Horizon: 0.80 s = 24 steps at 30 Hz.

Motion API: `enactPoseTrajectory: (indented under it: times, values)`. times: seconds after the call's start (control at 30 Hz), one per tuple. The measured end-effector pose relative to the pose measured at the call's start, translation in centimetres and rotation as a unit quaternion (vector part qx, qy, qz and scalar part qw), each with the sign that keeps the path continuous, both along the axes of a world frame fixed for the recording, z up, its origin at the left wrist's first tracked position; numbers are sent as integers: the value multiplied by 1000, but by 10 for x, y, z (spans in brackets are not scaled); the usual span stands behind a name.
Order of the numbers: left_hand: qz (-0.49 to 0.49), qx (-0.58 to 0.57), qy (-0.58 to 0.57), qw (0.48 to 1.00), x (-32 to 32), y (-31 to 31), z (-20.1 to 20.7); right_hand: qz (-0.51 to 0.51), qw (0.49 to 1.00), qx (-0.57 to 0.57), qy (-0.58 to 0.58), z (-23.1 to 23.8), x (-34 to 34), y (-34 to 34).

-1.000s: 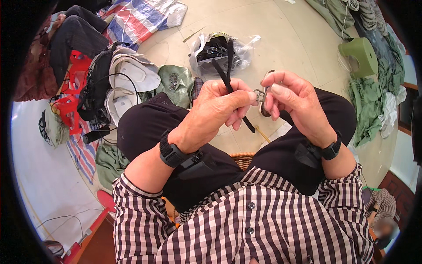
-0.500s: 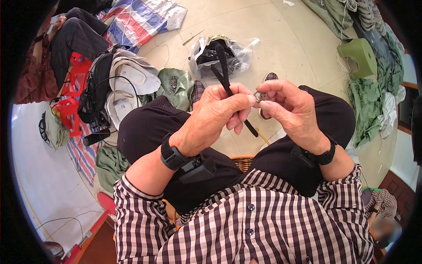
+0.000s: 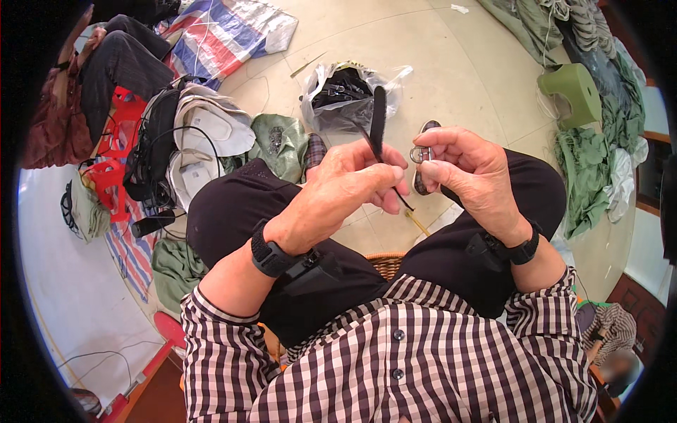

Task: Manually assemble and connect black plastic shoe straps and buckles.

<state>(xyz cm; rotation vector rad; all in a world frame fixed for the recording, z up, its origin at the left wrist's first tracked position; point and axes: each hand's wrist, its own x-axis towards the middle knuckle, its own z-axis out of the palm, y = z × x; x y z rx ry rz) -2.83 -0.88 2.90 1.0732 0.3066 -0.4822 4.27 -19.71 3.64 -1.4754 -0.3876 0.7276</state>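
The buckle (image 3: 422,154) is in the air over the floor (image 3: 458,77), clamped between the thumb and fingers of the right hand (image 3: 471,169). Just beside it, apart from the metal, the left hand (image 3: 338,187) is closed on a black strap (image 3: 379,120) (it sticks out both above and below the fingers). Past the hands, a clear bag (image 3: 356,115) of black items sits on the floor. To its left lies a green cloth (image 3: 280,151); a striped sheet (image 3: 233,39) spreads farther off toward the floor's far left corner. A green stool (image 3: 580,92) stands near the floor's right edge, beside heaped fabric (image 3: 585,180).
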Motion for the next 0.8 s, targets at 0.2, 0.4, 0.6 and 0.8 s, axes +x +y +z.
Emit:
enactPoseTrajectory:
  times: [0.2, 0.4, 0.6, 0.8]
  values:
    - [1, -42, -31, 999, 0, 5, 0, -12, 1000, 7, 18, 2, 4, -1]
    - [-46, -10, -20, 999, 0, 5, 4, -41, 999, 0, 14, 8, 8, -3]
    - [-74, 37, -29, 996, 0, 4, 7, -44, 999, 27, 0, 7, 12, -5]
    - [-94, 74, -34, 992, 0, 4, 10, -45, 999, 14, 10, 8, 15, -7]
